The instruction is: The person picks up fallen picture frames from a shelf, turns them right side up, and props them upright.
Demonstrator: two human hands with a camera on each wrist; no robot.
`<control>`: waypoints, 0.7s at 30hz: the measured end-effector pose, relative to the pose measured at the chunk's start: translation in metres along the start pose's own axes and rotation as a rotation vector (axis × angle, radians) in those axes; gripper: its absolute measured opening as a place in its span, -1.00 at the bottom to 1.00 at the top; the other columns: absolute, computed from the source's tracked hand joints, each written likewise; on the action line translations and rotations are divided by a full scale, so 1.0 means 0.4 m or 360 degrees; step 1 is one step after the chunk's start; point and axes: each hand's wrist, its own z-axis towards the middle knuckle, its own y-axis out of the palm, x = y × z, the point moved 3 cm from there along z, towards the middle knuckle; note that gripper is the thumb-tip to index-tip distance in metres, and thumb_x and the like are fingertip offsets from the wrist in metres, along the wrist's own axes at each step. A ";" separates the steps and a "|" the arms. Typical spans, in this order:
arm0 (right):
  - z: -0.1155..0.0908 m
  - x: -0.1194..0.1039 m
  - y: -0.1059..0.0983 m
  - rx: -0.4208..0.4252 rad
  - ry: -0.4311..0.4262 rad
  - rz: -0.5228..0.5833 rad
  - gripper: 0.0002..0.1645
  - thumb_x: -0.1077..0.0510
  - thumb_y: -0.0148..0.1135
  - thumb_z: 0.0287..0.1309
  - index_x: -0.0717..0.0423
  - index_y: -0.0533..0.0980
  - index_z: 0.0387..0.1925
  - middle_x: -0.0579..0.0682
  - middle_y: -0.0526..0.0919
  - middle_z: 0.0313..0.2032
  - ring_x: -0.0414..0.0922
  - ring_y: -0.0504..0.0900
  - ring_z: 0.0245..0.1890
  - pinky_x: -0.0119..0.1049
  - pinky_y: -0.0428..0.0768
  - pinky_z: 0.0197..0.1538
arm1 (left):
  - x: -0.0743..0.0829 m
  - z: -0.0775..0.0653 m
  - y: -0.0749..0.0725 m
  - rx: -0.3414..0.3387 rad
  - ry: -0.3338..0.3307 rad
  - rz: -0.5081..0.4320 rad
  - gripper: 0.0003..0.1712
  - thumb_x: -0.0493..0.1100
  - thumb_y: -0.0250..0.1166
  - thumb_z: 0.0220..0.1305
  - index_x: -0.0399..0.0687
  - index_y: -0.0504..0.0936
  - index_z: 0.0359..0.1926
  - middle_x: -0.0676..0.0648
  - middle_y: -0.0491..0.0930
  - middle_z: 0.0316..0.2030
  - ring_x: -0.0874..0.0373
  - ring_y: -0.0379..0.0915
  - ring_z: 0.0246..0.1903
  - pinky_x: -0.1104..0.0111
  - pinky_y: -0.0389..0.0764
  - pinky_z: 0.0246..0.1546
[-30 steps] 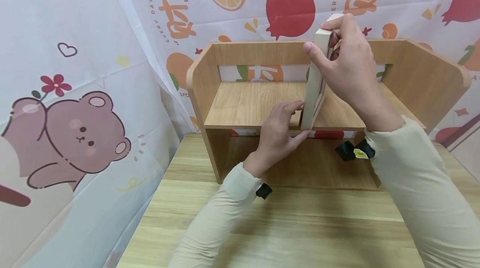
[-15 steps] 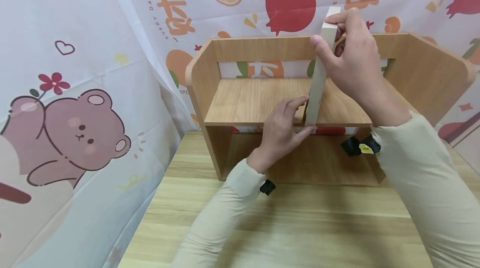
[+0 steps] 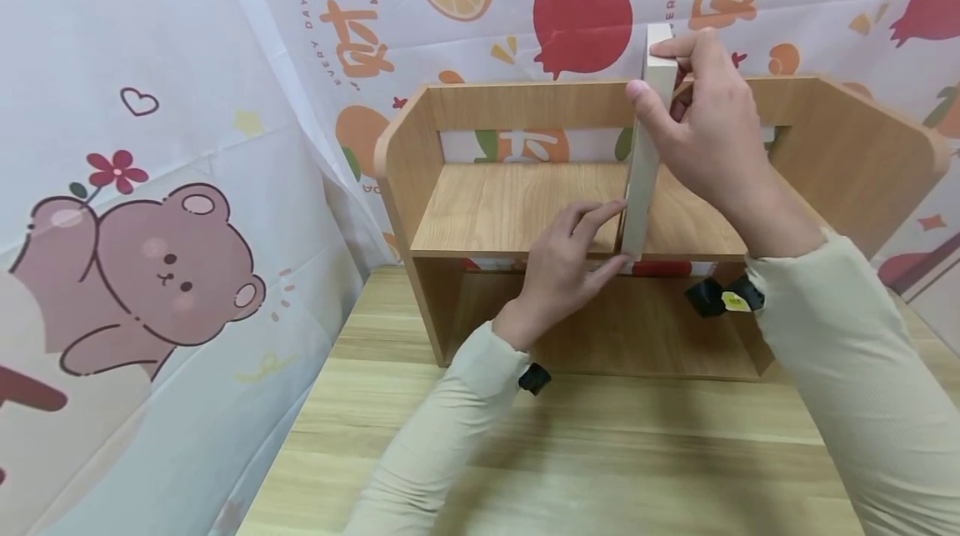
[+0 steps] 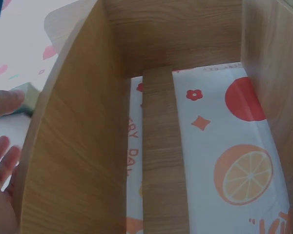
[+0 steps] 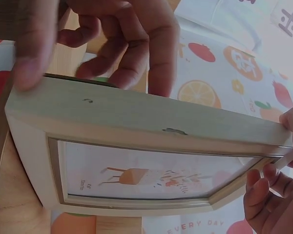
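a cream picture frame [image 3: 640, 173] stands upright, narrow side to the front, at the front edge of the upper board [image 3: 502, 202] of a wooden shelf [image 3: 517, 107], right of the board's middle; whether its base sits flat on the wood i cannot tell. the right hand [image 3: 708, 132] grips it near the top, thumb on the front side, index finger reaching onto the upper end, the other fingers curled against the right face. the left hand [image 3: 562, 265] pinches the lower end, thumb at the bottom front corner and fingertips against the left face. the right wrist view shows that the right face holds a drawing [image 5: 132, 176] of an orange shape on thin legs under glass, and two dark marks along the frame's narrow side. both arms wear pale sleeves [image 3: 442, 428], with a small black device [image 3: 534, 378] at the left cuff and black pieces [image 3: 705, 298] by the right one. the shelf stands on a light wooden table [image 3: 360, 411]. behind it hangs a white cloth [image 3: 442, 44] printed with fruit, and on the left a sheet [image 3: 172, 19] shows a brown bear [image 3: 172, 269].
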 end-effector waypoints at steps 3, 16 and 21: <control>-0.001 0.001 -0.002 -0.0008 0.0005 0.0013 -0.48 -0.01 0.10 0.27 0.20 0.34 0.15 0.13 0.46 -0.15 -0.23 0.36 -0.41 -0.54 0.30 -0.31 | -0.008 0.002 -0.009 -0.0069 -0.0055 -0.0128 -0.43 -0.08 0.42 0.14 -0.03 0.49 0.17 -0.10 0.51 -0.06 0.17 0.52 -0.21 0.49 0.50 -0.41; -0.008 0.000 -0.006 -0.0032 0.0026 -0.0002 -0.46 -0.02 0.07 0.29 0.21 0.32 0.17 0.18 0.46 -0.12 -0.22 0.33 -0.38 -0.51 0.29 -0.30 | -0.015 0.010 -0.022 -0.0142 -0.0196 -0.0301 -0.56 -0.17 0.36 0.21 0.04 0.57 0.13 -0.08 0.52 -0.08 0.19 0.54 -0.25 0.60 0.37 -0.51; -0.008 0.003 -0.007 -0.0017 0.0016 0.0010 -0.47 0.00 0.08 0.29 0.21 0.32 0.16 0.17 0.46 -0.14 -0.18 0.35 -0.39 -0.51 0.30 -0.30 | -0.015 0.011 -0.022 -0.0145 -0.0207 -0.0307 -0.57 -0.19 0.35 0.21 0.04 0.57 0.13 -0.07 0.52 -0.09 0.18 0.55 -0.25 0.60 0.39 -0.50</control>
